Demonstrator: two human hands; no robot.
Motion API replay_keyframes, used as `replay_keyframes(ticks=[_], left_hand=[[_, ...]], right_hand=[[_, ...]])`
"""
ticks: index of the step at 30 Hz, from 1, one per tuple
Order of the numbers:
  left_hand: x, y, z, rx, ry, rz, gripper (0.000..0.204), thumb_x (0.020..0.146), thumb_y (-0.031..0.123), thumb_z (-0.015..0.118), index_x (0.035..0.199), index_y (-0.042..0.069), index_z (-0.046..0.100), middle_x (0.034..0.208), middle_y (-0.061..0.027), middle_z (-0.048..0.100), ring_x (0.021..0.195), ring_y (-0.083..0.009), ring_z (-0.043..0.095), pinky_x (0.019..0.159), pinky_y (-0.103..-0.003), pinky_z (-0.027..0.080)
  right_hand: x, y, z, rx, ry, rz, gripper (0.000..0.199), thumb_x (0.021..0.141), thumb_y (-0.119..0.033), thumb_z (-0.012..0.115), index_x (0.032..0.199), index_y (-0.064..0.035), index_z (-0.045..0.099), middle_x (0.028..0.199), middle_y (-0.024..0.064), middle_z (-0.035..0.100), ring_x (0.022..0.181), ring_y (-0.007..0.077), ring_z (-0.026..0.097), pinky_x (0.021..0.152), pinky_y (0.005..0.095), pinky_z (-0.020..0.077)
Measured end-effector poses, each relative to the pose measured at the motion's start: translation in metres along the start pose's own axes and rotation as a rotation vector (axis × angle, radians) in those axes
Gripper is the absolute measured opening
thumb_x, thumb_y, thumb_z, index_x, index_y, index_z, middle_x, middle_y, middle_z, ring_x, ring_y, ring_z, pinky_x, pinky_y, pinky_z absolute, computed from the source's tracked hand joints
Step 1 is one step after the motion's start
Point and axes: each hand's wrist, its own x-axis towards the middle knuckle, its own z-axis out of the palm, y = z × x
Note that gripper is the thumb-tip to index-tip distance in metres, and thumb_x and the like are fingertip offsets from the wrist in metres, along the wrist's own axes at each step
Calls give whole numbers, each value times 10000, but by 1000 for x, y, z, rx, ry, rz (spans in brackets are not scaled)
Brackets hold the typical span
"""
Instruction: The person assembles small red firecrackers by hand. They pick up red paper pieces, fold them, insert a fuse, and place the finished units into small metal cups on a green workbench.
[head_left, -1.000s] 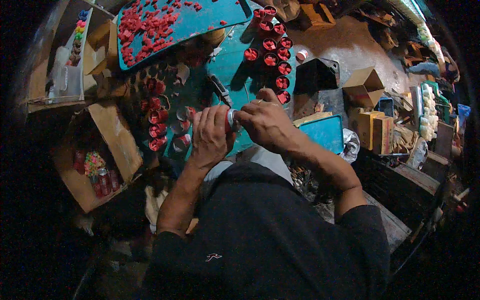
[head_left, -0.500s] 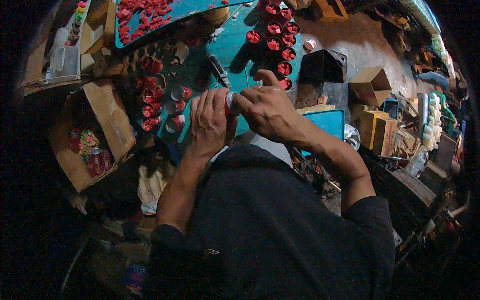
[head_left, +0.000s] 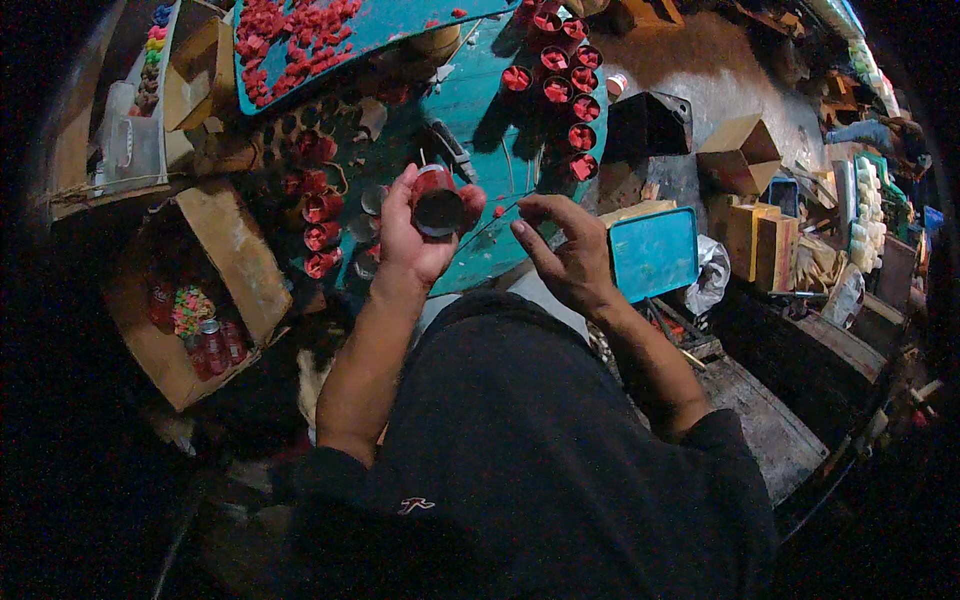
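My left hand [head_left: 408,240] is wrapped round a red cut can [head_left: 438,212], its round dark opening tilted up toward me. A thin pale stick-like piece shows at the can's far side. To the right, my right hand [head_left: 575,248] hovers apart from the can near the table's edge, thumb and fingers spread with nothing visible between them. Beyond the hands a grey-and-black utility knife [head_left: 452,150] lies on the turquoise table [head_left: 490,120]. Thin strands and a small red bit lie between the two hands.
Cans filled with red chunks [head_left: 555,90] stand in rows at the right; more red cans [head_left: 322,236] line the left. A large blue tray [head_left: 400,35] holds red chunks. Nearby are a small blue tray [head_left: 655,252], a cardboard box [head_left: 235,250] with cans, and a black container [head_left: 650,125].
Both hands were together at the can. My right hand has come off it and moved right and nearer; my left hand has turned the can so its opening shows.
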Motion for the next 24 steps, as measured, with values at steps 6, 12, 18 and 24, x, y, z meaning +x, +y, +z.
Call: replay_keyframes(ticks=[6,12,18,24], left_hand=[[4,6,3,-133,-8,-34,321,999,306,637,1076,-5,654,1012,-176,729,985,-329,704,953,-514,578],[-1,16,6,1052,-249,179,433,969,338,670,1240,32,529,1147,-227,678,1067,-408,680,923,-520,552],[-42,14,27,1889,-274,286,690,902,335,749,1422,45,399,1266,-295,614,1140,-471,636,978,-523,497],[-57,32,-38,2072,-229,91,732,870,320,779,1452,53,423,1274,-278,623,1169,-450,629,1003,-499,493]], right_hand=[[-2,-22,17,-28,104,-98,154,923,-104,752,1041,-10,722,984,143,727,894,219,708,813,326,540],[24,-13,16,453,-28,228,209,1006,-169,681,1114,6,714,999,63,720,899,128,662,804,280,509],[32,28,43,604,-182,306,281,1030,-245,670,1109,19,730,1017,50,734,968,123,658,874,299,529],[54,67,56,697,109,513,259,1024,-246,681,1093,-2,732,850,11,676,642,52,541,567,224,419]])
